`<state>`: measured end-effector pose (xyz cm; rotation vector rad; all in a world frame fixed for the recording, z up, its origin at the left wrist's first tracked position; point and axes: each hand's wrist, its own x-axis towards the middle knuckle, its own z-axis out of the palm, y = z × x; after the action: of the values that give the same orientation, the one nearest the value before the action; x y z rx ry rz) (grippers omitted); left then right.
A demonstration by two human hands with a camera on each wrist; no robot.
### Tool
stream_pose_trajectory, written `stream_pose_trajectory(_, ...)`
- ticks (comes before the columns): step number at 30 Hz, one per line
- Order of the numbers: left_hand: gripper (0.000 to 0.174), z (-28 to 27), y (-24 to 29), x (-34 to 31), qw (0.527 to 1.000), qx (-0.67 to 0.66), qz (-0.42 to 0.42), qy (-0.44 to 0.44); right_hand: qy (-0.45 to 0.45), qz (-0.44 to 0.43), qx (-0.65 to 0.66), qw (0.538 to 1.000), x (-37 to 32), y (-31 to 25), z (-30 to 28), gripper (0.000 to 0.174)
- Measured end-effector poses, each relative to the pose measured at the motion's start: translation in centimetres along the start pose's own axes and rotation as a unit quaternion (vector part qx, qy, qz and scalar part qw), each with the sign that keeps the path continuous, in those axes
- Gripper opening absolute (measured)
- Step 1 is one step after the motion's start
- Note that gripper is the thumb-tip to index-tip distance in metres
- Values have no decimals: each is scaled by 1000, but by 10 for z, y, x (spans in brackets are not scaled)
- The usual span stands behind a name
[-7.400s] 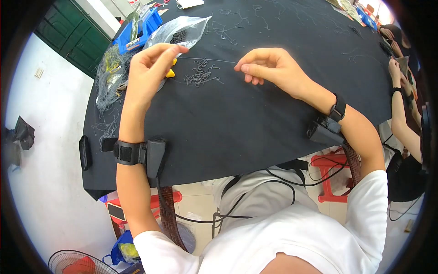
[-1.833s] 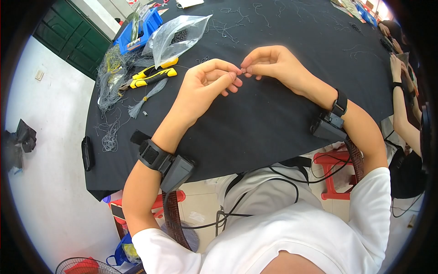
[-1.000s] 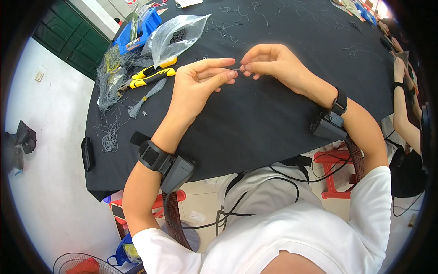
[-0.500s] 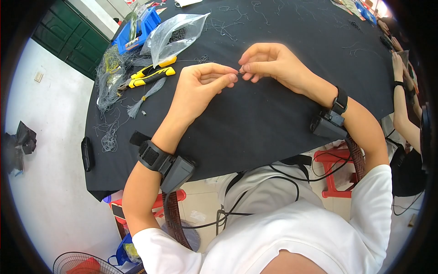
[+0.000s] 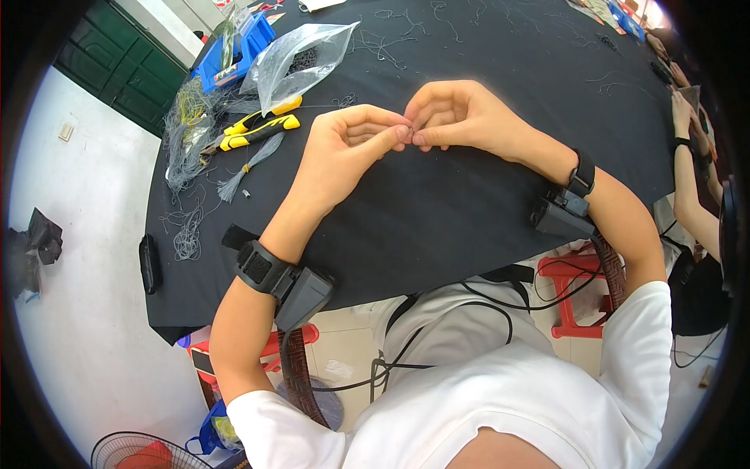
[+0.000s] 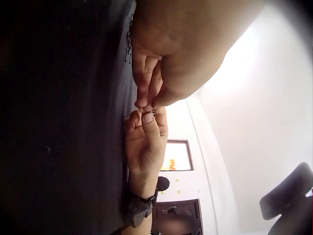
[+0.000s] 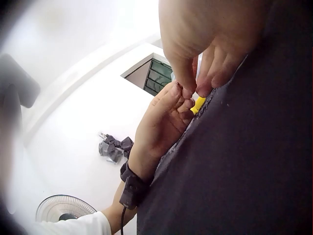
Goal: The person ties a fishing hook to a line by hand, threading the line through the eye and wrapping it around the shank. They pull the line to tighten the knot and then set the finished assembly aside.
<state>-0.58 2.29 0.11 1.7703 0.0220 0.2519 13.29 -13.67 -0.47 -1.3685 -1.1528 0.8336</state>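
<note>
The left hand (image 5: 340,156) and right hand (image 5: 476,117) meet fingertip to fingertip above the black cloth. Between thumb and forefinger, the left hand pinches a tiny dark piece (image 5: 409,133), mostly covered by fingertips; its shape cannot be made out. The right thumb and forefinger close round the same spot, other fingers loosely bent. In the left wrist view the right hand (image 6: 146,147) is below the left hand (image 6: 181,54), with a tiny piece (image 6: 153,112) at the tips. The right wrist view shows the left thumb touching the fingers of the right hand (image 7: 210,39).
Yellow-black pliers (image 5: 262,133), a tied grey line bundle (image 5: 246,170) and tangled line (image 5: 183,148) lie left on the cloth (image 5: 406,234). Behind are a clear bag (image 5: 301,66), a blue bin (image 5: 242,55) and small dark pieces (image 5: 346,100). Other people's hands are at far right.
From the earliest frame, the left hand has moved right, uncovering the pliers, and the stretched line between the hands no longer shows. Lately the right fingers have come against the left fingertips.
</note>
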Motion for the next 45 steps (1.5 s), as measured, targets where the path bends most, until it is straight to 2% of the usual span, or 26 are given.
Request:
stream_pose_trajectory(11,15,4,1,-1,1000,2,9,19,2,-37,-35,999,0,1,-1,14)
stream_pose_trajectory(20,17,1,-4,-1,999,29,10,9,-30,-60,2,998,1,4,-1,13)
stream_pose_trajectory(26,14,3,-3,0,999,25,36,23,-12,-12,-15,1000,0,-3,0,13)
stream_pose_trajectory(33,14,5,-2,-1,994,77,57,57,-4,-16,-23,1000,1,-1,0,12)
stream_pose_trajectory(39,16,4,2,-2,991,119,38,51,-5,-18,-23,1000,1,-1,1,11)
stream_pose_trajectory(45,13,5,-3,-2,992,95,60,55,-16,-28,-18,999,0,0,-1,10)
